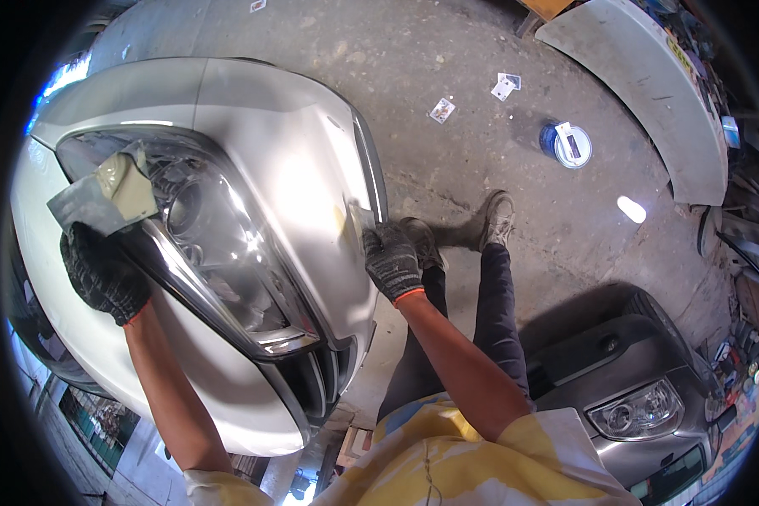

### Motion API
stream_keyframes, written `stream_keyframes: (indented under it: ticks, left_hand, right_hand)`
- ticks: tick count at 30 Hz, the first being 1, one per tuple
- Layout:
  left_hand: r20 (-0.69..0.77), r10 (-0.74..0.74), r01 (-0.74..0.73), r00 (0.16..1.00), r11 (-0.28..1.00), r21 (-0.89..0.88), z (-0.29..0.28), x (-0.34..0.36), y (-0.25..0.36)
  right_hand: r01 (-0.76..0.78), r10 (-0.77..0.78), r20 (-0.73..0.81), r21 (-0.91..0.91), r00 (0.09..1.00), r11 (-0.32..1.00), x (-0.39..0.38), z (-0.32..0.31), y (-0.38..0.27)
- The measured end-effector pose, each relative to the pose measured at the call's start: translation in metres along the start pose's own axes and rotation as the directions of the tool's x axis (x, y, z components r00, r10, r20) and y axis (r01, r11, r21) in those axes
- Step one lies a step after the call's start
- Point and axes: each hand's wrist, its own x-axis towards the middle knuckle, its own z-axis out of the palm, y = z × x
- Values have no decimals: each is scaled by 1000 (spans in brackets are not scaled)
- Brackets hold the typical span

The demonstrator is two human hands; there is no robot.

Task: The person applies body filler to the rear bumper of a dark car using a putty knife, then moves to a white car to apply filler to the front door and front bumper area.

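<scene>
My left hand (103,274), in a dark knit glove with an orange cuff, grips a flat grey plate (88,205) above the car's headlight (215,223). A lump of pale beige putty (133,190) lies smeared on that plate. My right hand (393,263), gloved alike, is closed on a small greyish putty spreader (363,218), which is held at the edge of the silver-white fender (299,169). A faint yellowish patch shows on the paint beside it. The right fingertips are partly hidden by the glove's back.
On the concrete floor lie playing cards (442,110) and a blue tin with a white lid (579,152). A light-coloured car panel (641,80) stands at the far right. A dark grey car (607,379) sits behind my legs at the lower right.
</scene>
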Motion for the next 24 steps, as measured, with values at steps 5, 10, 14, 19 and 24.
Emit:
stream_keyframes:
  ticks: [5,10,14,19,24]
  left_hand:
    - [-9,7,-7,1000,1000,10,-1,1,2]
    - [-12,-32,32,999,999,-25,-1,1,5]
    - [-15,-30,30,999,999,14,0,1,5]
    - [-49,35,-35,998,999,4,-1,2,5]
    - [-88,45,-50,995,997,-51,1,3,8]
  right_hand:
    - [-12,13,26,-42,1000,999,14,1,-15]
    - [26,-21,89,-53,996,998,18,1,-33]
    - [100,-96,78,-59,992,993,6,3,-53]
    - [218,-218,19,-82,976,972,-7,-8,-65]
    - [-6,15,51,-189,999,982,14,-47,-7]
